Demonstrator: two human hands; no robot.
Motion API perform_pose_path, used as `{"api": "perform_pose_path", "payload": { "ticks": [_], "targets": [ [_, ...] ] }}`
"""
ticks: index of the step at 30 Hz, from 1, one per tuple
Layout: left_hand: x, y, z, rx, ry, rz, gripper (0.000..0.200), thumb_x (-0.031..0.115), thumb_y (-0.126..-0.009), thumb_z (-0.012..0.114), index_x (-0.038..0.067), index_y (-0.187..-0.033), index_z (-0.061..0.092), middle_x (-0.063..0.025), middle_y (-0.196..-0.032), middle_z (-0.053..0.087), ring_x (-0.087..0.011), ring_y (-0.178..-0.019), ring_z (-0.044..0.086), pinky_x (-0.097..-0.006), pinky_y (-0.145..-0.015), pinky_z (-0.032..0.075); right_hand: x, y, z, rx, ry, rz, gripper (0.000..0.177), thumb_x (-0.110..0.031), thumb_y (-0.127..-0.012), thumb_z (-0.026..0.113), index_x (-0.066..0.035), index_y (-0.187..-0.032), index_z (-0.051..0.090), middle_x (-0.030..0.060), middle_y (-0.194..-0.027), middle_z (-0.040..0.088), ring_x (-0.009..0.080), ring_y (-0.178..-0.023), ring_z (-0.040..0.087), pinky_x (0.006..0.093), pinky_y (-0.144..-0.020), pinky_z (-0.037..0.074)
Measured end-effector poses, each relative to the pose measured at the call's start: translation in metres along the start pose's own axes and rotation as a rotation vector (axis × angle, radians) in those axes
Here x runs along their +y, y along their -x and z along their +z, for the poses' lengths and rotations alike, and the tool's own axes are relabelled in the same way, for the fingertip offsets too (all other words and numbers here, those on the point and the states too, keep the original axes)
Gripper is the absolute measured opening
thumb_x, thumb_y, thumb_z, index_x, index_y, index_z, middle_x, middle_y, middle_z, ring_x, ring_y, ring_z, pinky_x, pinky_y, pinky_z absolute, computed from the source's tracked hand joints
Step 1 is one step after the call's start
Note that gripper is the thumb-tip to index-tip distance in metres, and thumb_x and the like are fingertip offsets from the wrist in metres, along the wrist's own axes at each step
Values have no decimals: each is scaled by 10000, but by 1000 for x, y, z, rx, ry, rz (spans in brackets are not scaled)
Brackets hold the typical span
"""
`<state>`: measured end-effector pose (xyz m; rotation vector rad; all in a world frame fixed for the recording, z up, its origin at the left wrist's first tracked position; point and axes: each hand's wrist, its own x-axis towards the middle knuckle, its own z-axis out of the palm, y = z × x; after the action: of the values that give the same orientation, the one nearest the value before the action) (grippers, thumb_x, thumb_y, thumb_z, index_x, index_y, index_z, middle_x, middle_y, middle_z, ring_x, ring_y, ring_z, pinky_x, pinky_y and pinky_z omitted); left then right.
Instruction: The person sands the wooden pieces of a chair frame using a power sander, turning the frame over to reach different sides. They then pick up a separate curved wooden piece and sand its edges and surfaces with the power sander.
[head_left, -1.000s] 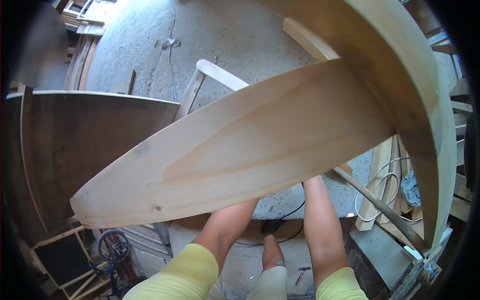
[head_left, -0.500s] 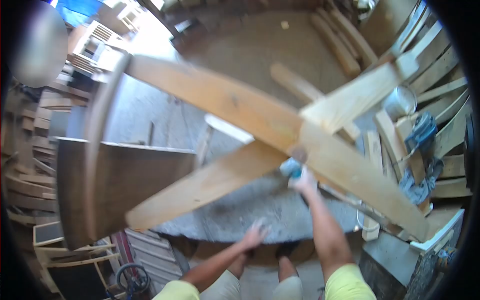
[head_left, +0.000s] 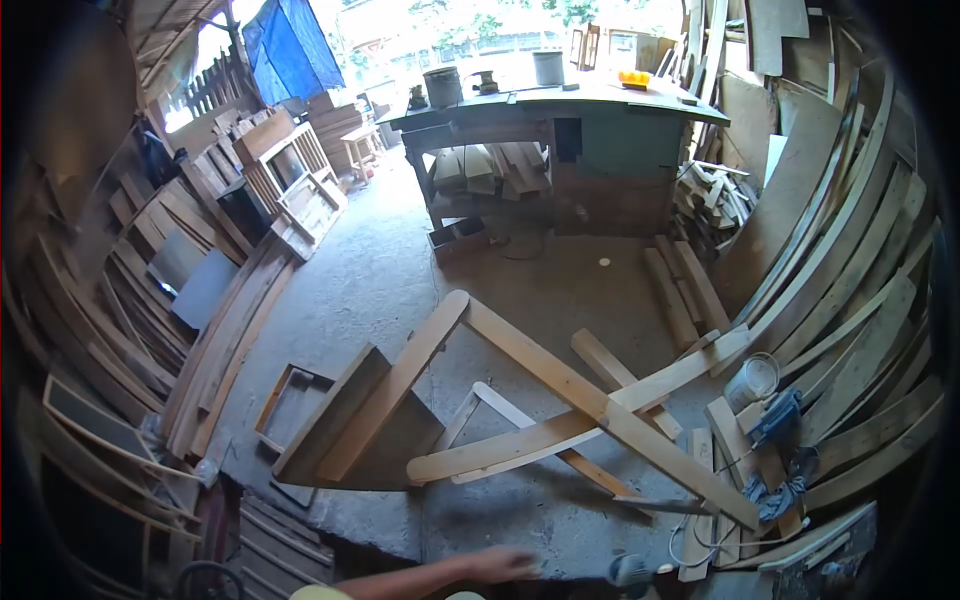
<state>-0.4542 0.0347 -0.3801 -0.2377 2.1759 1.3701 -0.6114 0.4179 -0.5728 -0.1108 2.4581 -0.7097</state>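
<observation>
My left hand (head_left: 505, 564) is at the bottom edge, fingers loosely stretched to the right, with nothing seen in it. My right hand is out of view. Right of my left hand, a rounded grey-blue object (head_left: 630, 572) shows at the bottom edge; its kind is unclear. Beyond the hand stands a folding-type frame of pale boards. Its long board (head_left: 560, 380) slopes down to the right and crosses another board (head_left: 690, 370). A third board (head_left: 400, 385) meets its rounded top end and leans down left over a dark panel (head_left: 350, 425).
A workbench (head_left: 620, 150) with tins on top stands at the back. Stacked planks (head_left: 225, 350) line the left side, and long boards (head_left: 870, 230) lean at the right. A white bucket (head_left: 752, 380), a blue power tool (head_left: 778, 415) and a coiled cable (head_left: 785, 495) lie near the frame's right end.
The view has tilted up and back, bringing the workbench into sight. My right hand, earlier holding a blue item at the crossing of the boards, has left view. My left hand sits lower in view.
</observation>
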Motion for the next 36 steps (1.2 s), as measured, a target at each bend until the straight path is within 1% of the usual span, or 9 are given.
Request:
{"api": "perform_pose_path", "payload": {
  "ticks": [4,5,6,11,12,16,24,29,36],
  "targets": [
    [116,-33,-84,380,-181,623,412,397,-934,661,52,-1157,633,-202,-1078,661,-363,-1003,639,-429,-880,509,29,-14,-51,303,-274,180,600,-257,-607,843,-47,-1138,657,175,-979,709,326,-897,691,448,-790,551],
    [135,-41,-107,352,-99,463,381,294,-896,726,59,-1177,622,-185,-1154,626,-321,-1080,616,-431,-936,493,39,-33,-65,410,-385,176,601,-249,-617,842,-43,-1148,652,169,-992,707,325,-904,690,447,-800,551],
    [131,-69,-123,621,-184,714,360,241,-874,725,56,-1165,623,-196,-1173,612,-347,-1127,587,-443,-956,474,52,-55,-79,517,-512,163,602,-240,-626,841,-39,-1159,646,164,-1004,705,324,-912,689,445,-809,550],
    [158,-158,-198,1141,-598,478,461,372,-910,647,89,-1268,580,-165,-1338,540,-350,-1260,485,-470,-1037,376,114,-102,-154,919,-1039,95,607,-197,-676,838,-19,-1213,619,136,-1068,696,319,-949,682,436,-858,547],
    [141,-187,-201,1214,-613,465,496,451,-943,570,105,-1298,567,-135,-1352,542,-323,-1295,457,-483,-1069,335,91,-90,-180,787,-1178,75,474,-102,-682,788,2,-1114,623,105,-934,671,273,-779,663,406,-733,571],
    [115,-208,-182,1115,-764,280,508,509,-964,498,119,-1265,618,-95,-1347,560,-277,-1304,452,-473,-1080,309,-26,-38,-245,799,-1328,276,348,-87,-694,754,10,-986,592,101,-818,629,248,-697,657,370,-655,567],
    [134,-210,-181,934,-962,-21,534,579,-974,431,147,-1126,705,-75,-1215,646,-249,-1179,540,-497,-1011,323,-7,-69,-288,425,-1011,33,343,-52,-685,760,-18,-980,588,60,-732,610,197,-547,614,325,-519,531],
    [167,-247,-164,910,-878,-315,622,620,-986,356,111,-1081,702,-105,-1174,673,-289,-1218,551,-559,-1029,318,5,-189,-316,144,-754,-41,473,-76,-621,797,-21,-1054,614,59,-868,659,162,-687,637,313,-625,519],
    [199,-277,-152,862,-737,-478,616,640,-958,446,49,-967,618,-198,-963,702,-363,-968,663,-454,-880,448,-38,-378,-238,9,-215,-192,707,-249,-555,850,10,-1169,613,203,-1055,692,361,-978,670,429,-856,522]
  ]
}}
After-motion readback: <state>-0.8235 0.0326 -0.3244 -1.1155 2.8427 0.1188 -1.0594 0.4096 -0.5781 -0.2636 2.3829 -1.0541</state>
